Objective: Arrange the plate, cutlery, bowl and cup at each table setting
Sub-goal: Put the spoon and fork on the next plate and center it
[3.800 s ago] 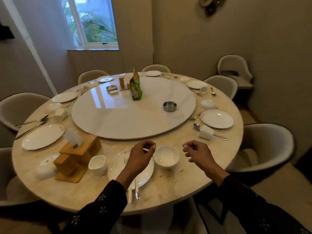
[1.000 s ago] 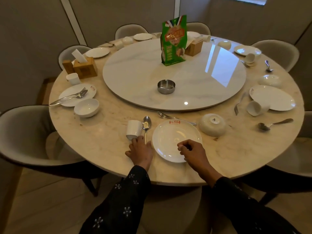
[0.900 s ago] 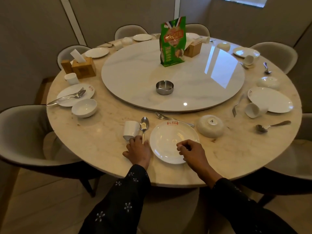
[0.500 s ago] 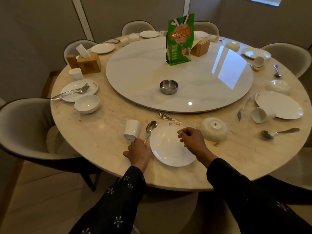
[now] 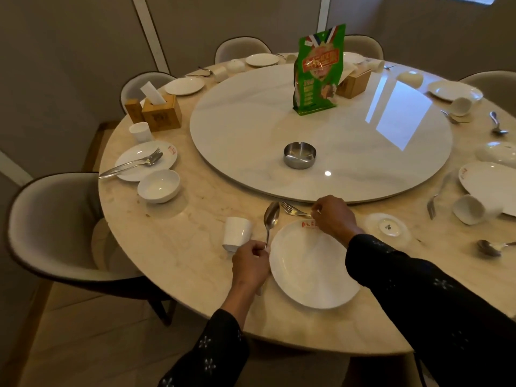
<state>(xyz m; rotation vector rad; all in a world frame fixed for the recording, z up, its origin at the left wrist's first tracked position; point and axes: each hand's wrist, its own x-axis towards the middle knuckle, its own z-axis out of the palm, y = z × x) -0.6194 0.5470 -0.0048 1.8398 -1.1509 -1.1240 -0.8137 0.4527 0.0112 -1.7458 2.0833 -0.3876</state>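
Done setting, left of frame: plate with fork and spoon across it [image 5: 145,161], upright bowl [image 5: 158,186] just below, cup above; it serves as the pattern.
Cup [image 5: 236,237]: lower centre, mouth down, just left of the spoon.
Left hand [image 5: 250,263]: lower centre, fingers pinching the handle end of the spoon [image 5: 271,218], whose bowl end points up the frame beside the plate.
Plate [image 5: 312,264]: lower centre, bare, near the table edge.
Right hand [image 5: 331,217]: centre, fingers closed on the handle of the fork [image 5: 293,210], just above the plate's top rim.
Bowl [image 5: 387,228]: right of the plate, upside down.
Step in hand: gathering the cutlery, by my reading.
Next move: likely bring both pieces together onto the plate; then right the bowl and the cup.
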